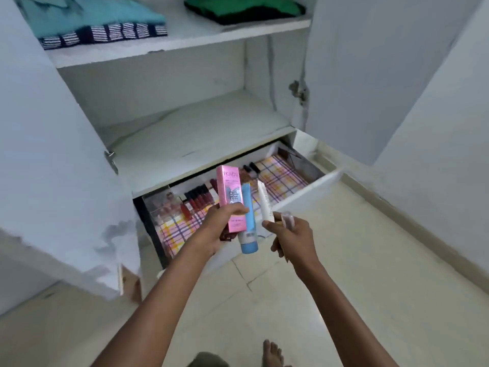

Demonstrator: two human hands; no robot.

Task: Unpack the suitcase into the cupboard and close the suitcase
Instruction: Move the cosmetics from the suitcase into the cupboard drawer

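Observation:
My left hand (221, 223) grips a pink cosmetics box (229, 193) and a light blue tube (248, 223) together, with something dark red under the palm. My right hand (289, 235) pinches a slim white tube (266, 201) and holds a small clear vial (288, 219). Both hands hover over the front of the open cupboard drawer (304, 193), which is lined with checked paper and holds a row of lipsticks (197, 198) at the left. The suitcase is out of view.
The white cupboard stands open, its left door (53, 154) and right door (370, 75) swung outward. Folded teal and striped clothes (100, 22) and green clothes (246, 7) lie on the top shelf. The middle shelf (198, 136) is bare. Beige tiled floor and my foot (272, 352) lie below.

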